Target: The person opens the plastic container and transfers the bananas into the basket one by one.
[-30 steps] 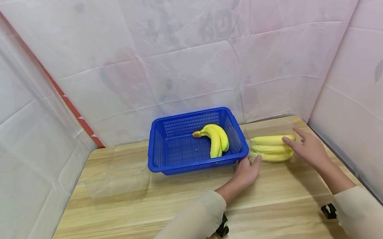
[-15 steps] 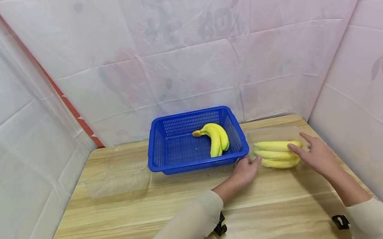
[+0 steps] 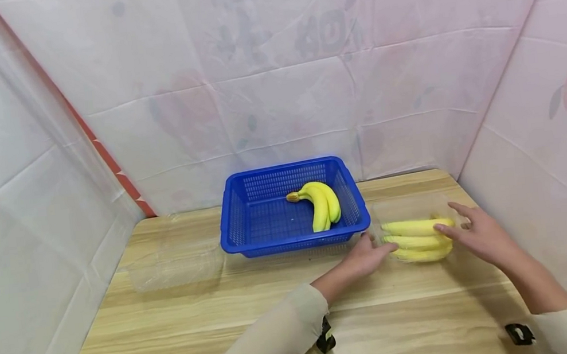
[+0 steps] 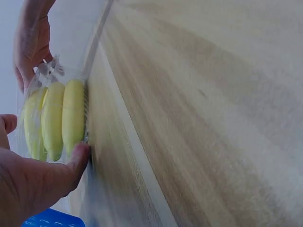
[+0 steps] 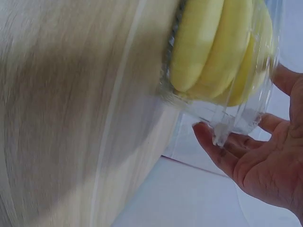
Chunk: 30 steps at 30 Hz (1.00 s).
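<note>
We're watching bananas (image 3: pixel 417 242) lying in the clear box (image 3: pixel 411 208), right of the basket (image 3: pixel 295 241); left hand (image 3: pixel 367 257) is pinching one end, right hand (image 3: pixel 484 234) gripping the other. We're fearing uneven squeezing: thin walls could be buckling, tipping bananas out.

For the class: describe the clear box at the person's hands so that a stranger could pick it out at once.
On the wooden table, find the blue basket near the back. Just to its right is the clear box, between the left hand and right hand. Unlike the clear container left of the basket, it has yellow bananas inside.
</note>
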Each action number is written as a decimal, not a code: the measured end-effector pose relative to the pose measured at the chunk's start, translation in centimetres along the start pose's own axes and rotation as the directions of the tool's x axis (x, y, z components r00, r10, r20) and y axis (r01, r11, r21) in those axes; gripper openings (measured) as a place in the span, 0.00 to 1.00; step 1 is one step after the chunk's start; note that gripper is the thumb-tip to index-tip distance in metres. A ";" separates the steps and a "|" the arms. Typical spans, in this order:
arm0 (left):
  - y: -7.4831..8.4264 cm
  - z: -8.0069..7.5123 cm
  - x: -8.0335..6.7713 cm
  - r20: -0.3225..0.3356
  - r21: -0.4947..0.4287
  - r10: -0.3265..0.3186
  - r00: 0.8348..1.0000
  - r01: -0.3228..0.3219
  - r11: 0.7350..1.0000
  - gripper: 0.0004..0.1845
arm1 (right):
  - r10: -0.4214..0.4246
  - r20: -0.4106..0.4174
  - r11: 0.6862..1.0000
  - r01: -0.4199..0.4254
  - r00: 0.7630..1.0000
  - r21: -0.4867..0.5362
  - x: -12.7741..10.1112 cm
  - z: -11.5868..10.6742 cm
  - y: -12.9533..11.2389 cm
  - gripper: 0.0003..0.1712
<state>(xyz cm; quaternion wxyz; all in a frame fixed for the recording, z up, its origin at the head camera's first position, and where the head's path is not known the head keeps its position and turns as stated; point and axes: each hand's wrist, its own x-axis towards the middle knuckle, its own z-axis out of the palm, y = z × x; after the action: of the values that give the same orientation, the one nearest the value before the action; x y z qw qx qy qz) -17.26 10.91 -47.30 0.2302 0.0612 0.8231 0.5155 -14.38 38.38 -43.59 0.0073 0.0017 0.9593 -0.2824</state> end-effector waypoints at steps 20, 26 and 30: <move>-1.5 -1.1 -4.8 0.191 -0.057 0.034 0.981 -0.024 0.998 0.35 | -0.029 0.093 0.999 0.031 0.995 -0.018 -2.6 -0.3 -1.1 0.54; -2.5 -2.2 -5.5 0.197 -0.023 0.044 0.979 -0.040 0.999 0.35 | -0.023 0.112 0.999 0.020 0.993 0.031 -3.1 0.7 -2.1 0.57; -3.0 -2.9 -6.0 0.198 -0.015 0.021 0.980 -0.019 1.000 0.36 | -0.006 0.117 0.998 -0.001 0.993 0.057 -3.4 1.3 -2.6 0.62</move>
<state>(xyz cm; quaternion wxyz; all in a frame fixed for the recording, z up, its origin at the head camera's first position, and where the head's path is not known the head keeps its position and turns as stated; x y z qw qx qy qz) -12.76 5.15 -46.97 0.3062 0.1191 0.7920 0.5145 -10.95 35.51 -43.18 0.0633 -0.0159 0.9488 -0.3091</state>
